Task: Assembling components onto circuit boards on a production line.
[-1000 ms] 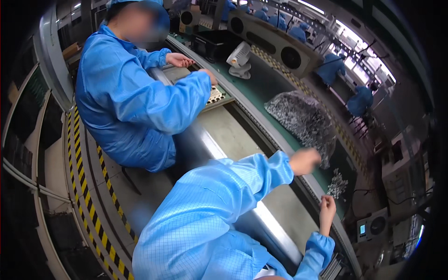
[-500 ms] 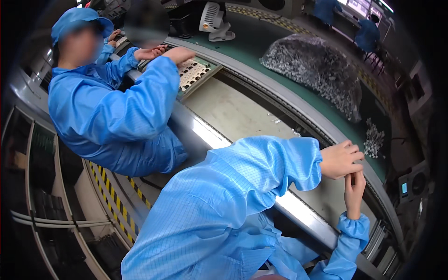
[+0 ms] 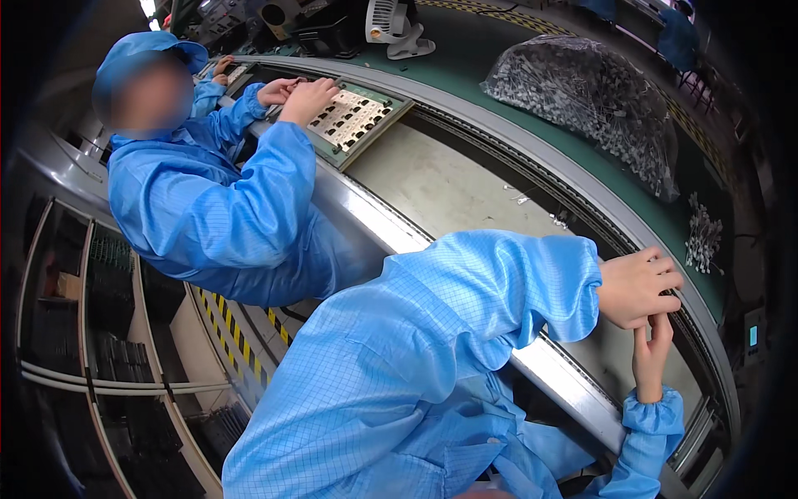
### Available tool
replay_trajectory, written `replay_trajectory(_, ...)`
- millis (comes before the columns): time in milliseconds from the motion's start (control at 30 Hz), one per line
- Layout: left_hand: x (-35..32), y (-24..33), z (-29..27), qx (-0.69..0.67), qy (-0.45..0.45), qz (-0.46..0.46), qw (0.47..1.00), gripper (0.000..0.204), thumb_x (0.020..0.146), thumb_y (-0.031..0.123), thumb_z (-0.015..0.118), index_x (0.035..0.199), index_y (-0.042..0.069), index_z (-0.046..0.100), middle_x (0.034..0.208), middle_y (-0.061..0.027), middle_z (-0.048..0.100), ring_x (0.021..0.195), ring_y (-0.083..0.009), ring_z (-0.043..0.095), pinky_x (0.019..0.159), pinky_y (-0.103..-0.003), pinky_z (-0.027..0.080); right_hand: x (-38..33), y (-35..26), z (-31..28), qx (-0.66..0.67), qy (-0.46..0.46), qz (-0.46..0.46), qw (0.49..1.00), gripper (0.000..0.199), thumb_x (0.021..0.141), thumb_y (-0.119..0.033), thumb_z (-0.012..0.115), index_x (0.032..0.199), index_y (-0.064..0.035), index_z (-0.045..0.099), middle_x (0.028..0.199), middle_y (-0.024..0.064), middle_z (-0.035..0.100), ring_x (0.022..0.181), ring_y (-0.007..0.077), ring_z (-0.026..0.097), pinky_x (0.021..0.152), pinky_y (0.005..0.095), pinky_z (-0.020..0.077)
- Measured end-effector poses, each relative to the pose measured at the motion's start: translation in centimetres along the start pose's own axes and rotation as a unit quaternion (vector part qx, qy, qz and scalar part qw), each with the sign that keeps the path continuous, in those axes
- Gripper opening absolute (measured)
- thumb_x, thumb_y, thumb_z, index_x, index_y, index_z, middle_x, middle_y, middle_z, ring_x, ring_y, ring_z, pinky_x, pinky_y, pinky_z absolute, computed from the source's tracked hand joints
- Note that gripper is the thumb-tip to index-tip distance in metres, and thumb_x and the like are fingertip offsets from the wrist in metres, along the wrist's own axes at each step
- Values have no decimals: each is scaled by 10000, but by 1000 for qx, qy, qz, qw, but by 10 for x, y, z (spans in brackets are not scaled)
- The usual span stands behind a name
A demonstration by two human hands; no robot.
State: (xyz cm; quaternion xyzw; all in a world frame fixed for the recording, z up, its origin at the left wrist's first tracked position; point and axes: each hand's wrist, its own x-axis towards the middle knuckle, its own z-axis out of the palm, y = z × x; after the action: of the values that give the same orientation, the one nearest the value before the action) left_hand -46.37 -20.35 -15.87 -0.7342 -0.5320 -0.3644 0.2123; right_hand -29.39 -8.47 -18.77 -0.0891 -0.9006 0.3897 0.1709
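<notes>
My left hand (image 3: 636,287) sticks out of a wide blue sleeve with its fingers curled in, above the right end of the grey conveyor belt (image 3: 449,187). Just below it my right hand (image 3: 651,358) points upward, its fingertips touching the underside of the left hand. I cannot tell whether anything small is held between them. A loose heap of small dark parts (image 3: 702,237) lies on the green bench just beyond my hands. A clear bag full of the same parts (image 3: 582,91) lies farther back.
A co-worker in a blue suit and cap (image 3: 208,200) sits at the left, hands on a green tray holding a pale circuit board (image 3: 353,116). A white fan (image 3: 391,25) stands behind. Shelves (image 3: 108,283) and striped floor tape (image 3: 229,320) are at the left.
My left hand has pulled back from near the bag and met my right hand. The view has swung down and closer to the co-worker and the belt.
</notes>
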Motion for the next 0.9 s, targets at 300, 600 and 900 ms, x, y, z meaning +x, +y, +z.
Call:
replay_trajectory(300, -1, 1, -4, 0, -1, -9, 1000, 409, 664, 261, 762, 1034, 134, 643, 1151, -82, 578, 1062, -274, 542, 920, -410, 408, 3, -15, 7, 68, 35, -4, 997, 309, 986, -75, 527, 1263, 61, 541, 1180, 154, 632, 1094, 228, 601, 925, 333, 451)
replay_trajectory(600, -2, -1, 0, -12, 1, -9, 1000, 408, 664, 256, 767, 1033, 134, 642, 1159, -86, 578, 1077, -276, 535, 927, -415, 401, 0, 0, 3, 103, 0, 21, 994, 394, 1007, -79, 530, 1365, 77, 476, 1324, 145, 568, 1224, 209, 534, 1026, 311, 401)
replay_trajectory(900, -2, 0, -2, -13, 2, -11, 1000, 412, 661, 245, 762, 1038, 131, 641, 1163, -94, 576, 1080, -281, 532, 934, -420, 402, 3, -13, 7, 96, 31, 5, 995, 345, 988, -117, 551, 1282, 63, 533, 1183, 123, 614, 1081, 194, 577, 931, 311, 438)
